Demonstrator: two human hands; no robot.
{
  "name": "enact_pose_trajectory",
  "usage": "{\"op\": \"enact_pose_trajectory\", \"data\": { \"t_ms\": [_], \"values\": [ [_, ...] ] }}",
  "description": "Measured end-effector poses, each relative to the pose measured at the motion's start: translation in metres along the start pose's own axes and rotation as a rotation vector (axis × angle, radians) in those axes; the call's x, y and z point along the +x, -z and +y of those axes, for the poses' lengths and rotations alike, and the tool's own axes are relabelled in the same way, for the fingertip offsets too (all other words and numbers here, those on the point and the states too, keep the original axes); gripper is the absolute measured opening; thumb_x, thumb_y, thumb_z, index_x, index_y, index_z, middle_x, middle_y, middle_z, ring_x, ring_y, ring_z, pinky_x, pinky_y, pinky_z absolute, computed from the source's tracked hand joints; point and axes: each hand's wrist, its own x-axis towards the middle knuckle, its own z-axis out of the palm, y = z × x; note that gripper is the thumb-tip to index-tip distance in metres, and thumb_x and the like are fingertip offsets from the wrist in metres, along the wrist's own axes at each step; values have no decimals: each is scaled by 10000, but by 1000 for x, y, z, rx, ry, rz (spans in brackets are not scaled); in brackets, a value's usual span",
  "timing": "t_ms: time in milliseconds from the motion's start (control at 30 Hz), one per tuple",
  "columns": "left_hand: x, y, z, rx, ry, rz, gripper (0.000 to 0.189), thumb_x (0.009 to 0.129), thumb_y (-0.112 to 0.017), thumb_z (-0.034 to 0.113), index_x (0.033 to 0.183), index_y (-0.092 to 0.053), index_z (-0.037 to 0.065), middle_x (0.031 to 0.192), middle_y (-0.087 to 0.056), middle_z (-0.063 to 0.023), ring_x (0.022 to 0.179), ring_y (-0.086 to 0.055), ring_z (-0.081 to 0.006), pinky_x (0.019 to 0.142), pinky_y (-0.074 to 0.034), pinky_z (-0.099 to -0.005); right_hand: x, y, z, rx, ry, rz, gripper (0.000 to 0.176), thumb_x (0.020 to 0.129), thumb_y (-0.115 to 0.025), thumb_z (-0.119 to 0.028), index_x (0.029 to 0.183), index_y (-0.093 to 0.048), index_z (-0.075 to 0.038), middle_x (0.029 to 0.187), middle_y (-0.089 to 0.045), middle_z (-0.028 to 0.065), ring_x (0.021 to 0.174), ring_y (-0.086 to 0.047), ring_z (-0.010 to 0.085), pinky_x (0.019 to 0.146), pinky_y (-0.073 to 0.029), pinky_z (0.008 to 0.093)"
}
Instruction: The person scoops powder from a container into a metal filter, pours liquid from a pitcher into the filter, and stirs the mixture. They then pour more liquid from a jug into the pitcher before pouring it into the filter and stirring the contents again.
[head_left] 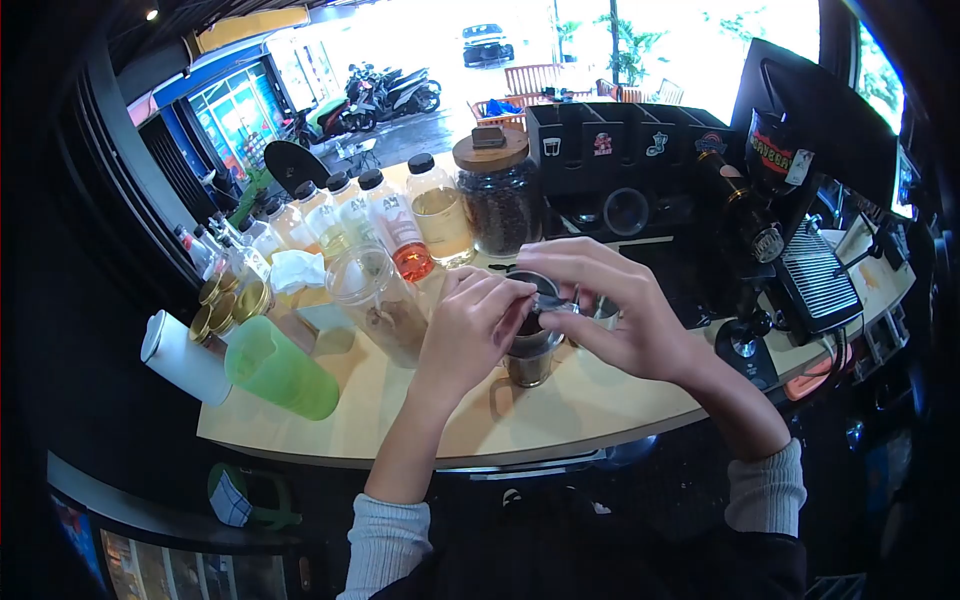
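Both hands meet over a dark-topped metal and glass cup (pixel 530 362) near the front edge of the wooden counter (pixel 460 430). My left hand (pixel 476 325) has its fingertips pinched at a small dark and shiny object (pixel 549 300), too small to name. From the other side my right hand (pixel 610 310) curves over the cup's rim, thumb and fingers around the same small object. Part of the cup's opening is hidden by the fingers. Just left of my left hand stands a clear container (pixel 385 310) with brown contents.
A green cup (pixel 280 370) and a white container (pixel 185 355) stand at the left. Behind are bottles (pixel 440 215) and a wooden-lidded jar of dark beans (pixel 500 210). At the right are a black organizer (pixel 625 150) and a black machine with a drip grate (pixel 815 275).
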Motion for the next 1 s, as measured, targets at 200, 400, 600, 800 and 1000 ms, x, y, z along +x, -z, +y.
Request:
{"op": "enact_pose_trajectory", "data": {
  "t_ms": [200, 400, 600, 800, 1000],
  "values": [
    [-6, 5, -1, -46, 80, 23, 280, 761, -739, 156, 1003, -631, 65, 885, -636, -67, 865, -604, -248, 847, -437, -372, 6, -14, 12, -116, 291, 48, 209, 813, -630, 16, 1021, -630, -6, 994, -636, 150, 885, -637, 312, 755, -524, 361],
    [-28, -14, -20, -171, 287, 126, 818, 561, -892, 354, 1219, -504, 62, 1111, -585, -95, 996, -596, -257, 938, -434, -400, -2, -12, 13, -121, 214, 104, 227, 797, -621, 55, 1018, -642, 5, 971, -643, 141, 848, -651, 284, 716, -530, 348],
    [-36, -32, -16, -222, 418, 21, 815, 528, -913, 350, 1178, -534, 36, 1083, -618, -107, 1014, -615, -237, 902, -476, -359, -8, -13, 23, -168, 209, 135, 250, 795, -615, 67, 1029, -664, -8, 972, -645, 134, 840, -655, 256, 709, -529, 328],
    [-37, -35, -15, -254, 451, 49, 722, 538, -897, 327, 1121, -580, 43, 1033, -631, -111, 976, -626, -281, 900, -467, -412, -15, -14, 27, -146, 172, 151, 255, 793, -621, 69, 1028, -674, -16, 985, -647, 134, 858, -657, 246, 704, -534, 319],
    [-34, -30, -21, -234, 425, 43, 727, 542, -901, 297, 1134, -577, 28, 1051, -643, -100, 992, -630, -217, 896, -485, -349, -17, -12, 27, -110, 153, 179, 238, 809, -633, 59, 1029, -678, -18, 1009, -655, 134, 863, -668, 215, 698, -548, 298]
  ]
}}
